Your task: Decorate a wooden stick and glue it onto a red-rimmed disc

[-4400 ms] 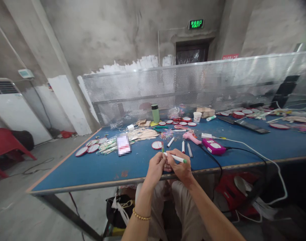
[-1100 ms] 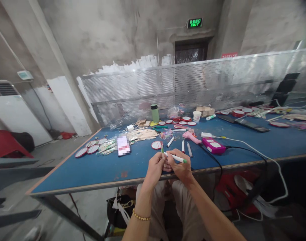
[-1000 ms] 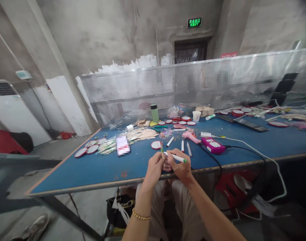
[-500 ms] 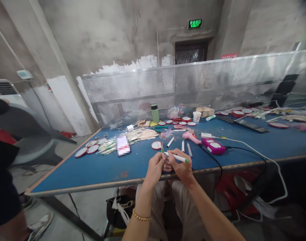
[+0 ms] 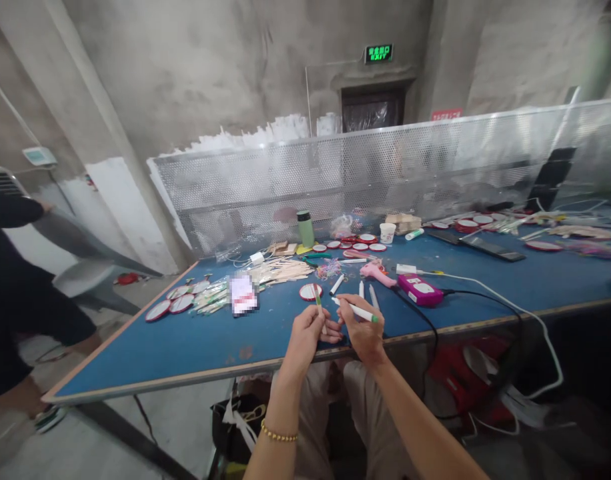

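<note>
Between the thumb and fingers of my left hand [image 5: 310,330] is a flat wooden craft stick [image 5: 319,307], its upper part coloured green. My right hand [image 5: 363,327] grips a white marker pen [image 5: 358,309] with a green end; its tip points left toward the stick, a small gap apart. Just beyond the stick lies a round white disc with a red rim [image 5: 308,292]. More markers [image 5: 374,297] rest on the blue table [image 5: 185,353] past my right hand, one of them dark-tipped [image 5: 337,285].
A phone [image 5: 243,295] lies left, beside a heap of wooden sticks [image 5: 290,270]. To the right are a pink glue gun [image 5: 378,273], a magenta box [image 5: 419,291] and cables. A green bottle [image 5: 305,229] and paper cup [image 5: 387,233] stand behind. A person [image 5: 15,287] is at far left.
The marker tip has drawn away from the stick, and my left fingers have loosened and spread below it. The person at the left has moved. The view has shifted slightly.
</note>
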Demonstrator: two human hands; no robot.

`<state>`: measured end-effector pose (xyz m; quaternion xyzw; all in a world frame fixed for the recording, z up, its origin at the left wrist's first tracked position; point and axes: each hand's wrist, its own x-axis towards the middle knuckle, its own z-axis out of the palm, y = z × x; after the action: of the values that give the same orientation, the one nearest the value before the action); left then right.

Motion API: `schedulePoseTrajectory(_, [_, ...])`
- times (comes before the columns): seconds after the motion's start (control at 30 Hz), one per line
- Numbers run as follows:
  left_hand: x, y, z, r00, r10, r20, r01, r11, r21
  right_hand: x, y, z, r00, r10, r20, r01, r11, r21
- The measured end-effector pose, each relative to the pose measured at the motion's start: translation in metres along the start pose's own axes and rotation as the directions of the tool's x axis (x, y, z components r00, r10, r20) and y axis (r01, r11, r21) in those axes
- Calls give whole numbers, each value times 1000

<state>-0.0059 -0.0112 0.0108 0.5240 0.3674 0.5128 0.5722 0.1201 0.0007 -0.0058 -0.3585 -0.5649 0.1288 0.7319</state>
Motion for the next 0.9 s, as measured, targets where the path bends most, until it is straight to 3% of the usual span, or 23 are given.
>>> schedulePoseTrajectory(0.37, [1,-1,2,999,10,-35,-8,999,41,1,4,2,999,31,24,-31,999,-9])
schedulePoseTrajectory(0.53, [3,-7,3,996,72,-55,-66,992,107,1,5,1,1000,7,14,-7,1000,-3])
schedulePoseTrajectory(0.9, [-2,-14,6,980,158,-118,-136,976,170,4,-1,-1,985,165,51,-169,983,66])
